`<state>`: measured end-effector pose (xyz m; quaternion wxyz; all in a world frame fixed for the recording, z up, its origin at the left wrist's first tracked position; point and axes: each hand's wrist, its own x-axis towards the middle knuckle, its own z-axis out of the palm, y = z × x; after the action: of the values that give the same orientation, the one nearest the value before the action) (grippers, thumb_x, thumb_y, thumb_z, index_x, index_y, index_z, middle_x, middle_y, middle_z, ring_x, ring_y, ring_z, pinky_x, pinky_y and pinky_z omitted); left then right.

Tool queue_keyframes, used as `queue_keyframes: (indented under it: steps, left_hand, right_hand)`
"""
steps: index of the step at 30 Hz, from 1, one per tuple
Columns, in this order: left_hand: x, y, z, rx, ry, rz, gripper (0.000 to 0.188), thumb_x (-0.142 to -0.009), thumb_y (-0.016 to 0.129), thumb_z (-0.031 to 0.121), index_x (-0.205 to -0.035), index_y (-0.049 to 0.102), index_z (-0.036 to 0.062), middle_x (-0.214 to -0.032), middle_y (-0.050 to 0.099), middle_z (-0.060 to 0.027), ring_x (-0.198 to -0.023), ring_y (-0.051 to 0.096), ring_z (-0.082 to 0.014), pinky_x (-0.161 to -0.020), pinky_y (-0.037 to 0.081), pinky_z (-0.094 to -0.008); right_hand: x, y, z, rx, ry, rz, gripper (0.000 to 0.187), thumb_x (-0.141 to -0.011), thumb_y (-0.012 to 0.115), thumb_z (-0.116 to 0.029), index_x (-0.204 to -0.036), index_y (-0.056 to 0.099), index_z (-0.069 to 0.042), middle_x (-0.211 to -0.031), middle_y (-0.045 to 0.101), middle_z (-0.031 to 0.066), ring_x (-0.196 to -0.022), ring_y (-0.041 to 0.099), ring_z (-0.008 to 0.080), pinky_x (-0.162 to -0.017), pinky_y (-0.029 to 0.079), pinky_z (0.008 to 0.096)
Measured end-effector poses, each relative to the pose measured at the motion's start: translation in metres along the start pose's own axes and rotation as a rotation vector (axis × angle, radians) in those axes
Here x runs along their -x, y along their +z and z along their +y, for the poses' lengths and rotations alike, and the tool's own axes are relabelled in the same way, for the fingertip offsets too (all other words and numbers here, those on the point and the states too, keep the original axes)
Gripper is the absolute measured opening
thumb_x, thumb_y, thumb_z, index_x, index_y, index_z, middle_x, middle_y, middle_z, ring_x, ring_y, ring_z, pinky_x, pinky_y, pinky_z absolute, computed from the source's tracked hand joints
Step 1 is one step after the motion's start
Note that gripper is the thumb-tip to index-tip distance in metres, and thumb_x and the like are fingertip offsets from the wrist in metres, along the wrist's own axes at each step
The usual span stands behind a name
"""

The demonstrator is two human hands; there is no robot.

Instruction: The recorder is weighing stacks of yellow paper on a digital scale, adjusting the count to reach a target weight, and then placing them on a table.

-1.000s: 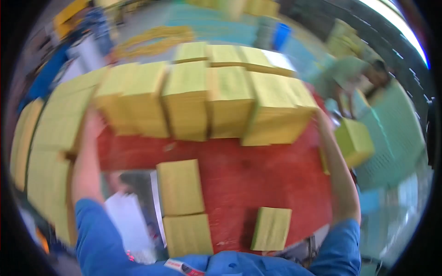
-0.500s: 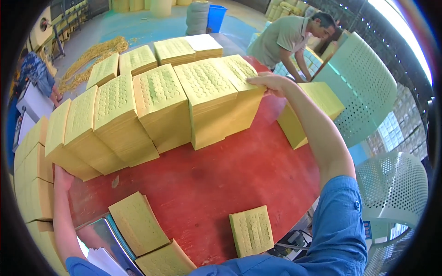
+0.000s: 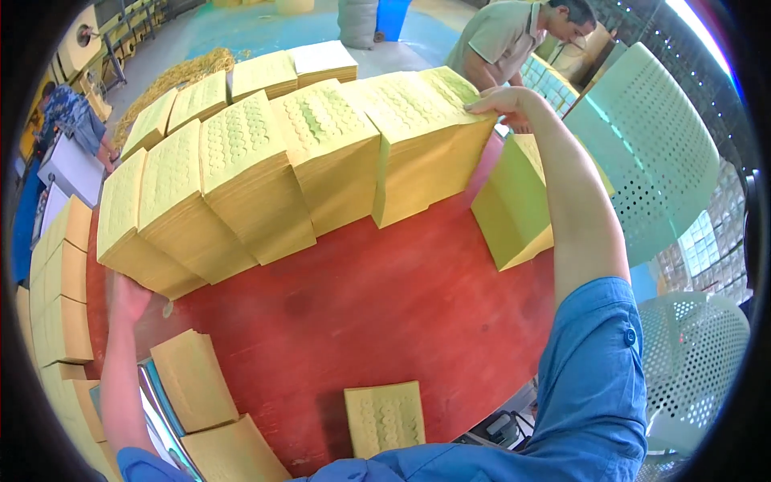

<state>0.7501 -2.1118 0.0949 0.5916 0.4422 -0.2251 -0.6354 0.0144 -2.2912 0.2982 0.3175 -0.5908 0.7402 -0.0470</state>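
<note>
A long row of thick yellow paper stacks (image 3: 249, 193), their tops embossed with chain-like patterns, stands across the red table (image 3: 321, 321). My left hand (image 3: 128, 297) presses against the lower left end of this row, its fingers mostly hidden by the end stack. At the far right end, my right hand (image 3: 506, 104) grips the upper corner of the last stack (image 3: 446, 96), thumb over its top edge. The row is held between both hands. Just right of it, under my right forearm, stands a separate yellow block (image 3: 514, 205).
More stacks (image 3: 261, 76) stand behind the row, others (image 3: 64, 329) along the left edge. Near me lie a small patterned stack (image 3: 385, 418) and two more stacks (image 3: 193, 381). Green perforated chairs (image 3: 642, 153) stand at right. A co-worker (image 3: 510, 40) bends over beyond the table.
Both hands have slid the row to the right across the table. Its gap to the separate block has narrowed, and red tabletop now shows at its left. The view has shifted too.
</note>
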Motion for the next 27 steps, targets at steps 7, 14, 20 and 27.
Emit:
queue_keyframes:
  steps: [7,14,20,27]
  left_hand:
    - [-0.009,-0.01,-0.005,-0.114,0.016,-0.037,0.063,-0.095,0.052,0.051,-0.145,0.037,0.0152,-0.144,0.045,-0.0025,-0.129,0.046,-0.0211,-0.104,0.041,-0.042]
    - [-0.007,-0.023,0.014,-0.197,-0.046,-0.113,0.063,-0.092,0.055,0.053,-0.14,0.043,0.0152,-0.139,0.049,-0.0031,-0.127,0.047,-0.0189,-0.101,0.043,-0.0398]
    - [-0.017,-0.021,0.014,-0.137,-0.11,-0.117,0.057,-0.095,0.052,0.048,-0.139,0.045,0.0121,-0.139,0.049,-0.0039,-0.124,0.048,-0.0196,-0.1,0.043,-0.0408]
    - [-0.012,-0.045,0.031,-0.146,-0.015,-0.128,0.054,-0.098,0.049,0.044,-0.139,0.044,0.0103,-0.139,0.049,-0.0033,-0.126,0.046,-0.0198,-0.104,0.039,-0.0378]
  right_hand:
    - [-0.014,-0.003,0.016,-0.141,0.062,0.001,0.06,-0.082,0.074,-0.041,-0.134,0.052,-0.022,-0.108,0.064,-0.0012,-0.082,0.058,0.0136,-0.068,0.045,0.0364]
    - [0.008,0.024,-0.023,-0.083,0.232,0.112,0.056,-0.076,0.078,-0.04,-0.124,0.057,-0.021,-0.106,0.064,0.0002,-0.084,0.061,0.0159,-0.068,0.05,0.0437]
    - [0.014,0.024,-0.007,-0.099,0.304,0.35,0.064,-0.074,0.078,-0.034,-0.132,0.054,-0.023,-0.109,0.064,0.0016,-0.095,0.06,0.0205,-0.066,0.049,0.0422]
    - [0.01,0.058,-0.052,0.281,0.249,0.453,0.057,-0.074,0.074,-0.029,-0.127,0.06,-0.013,-0.112,0.066,0.0088,-0.102,0.061,0.0245,-0.081,0.05,0.0471]
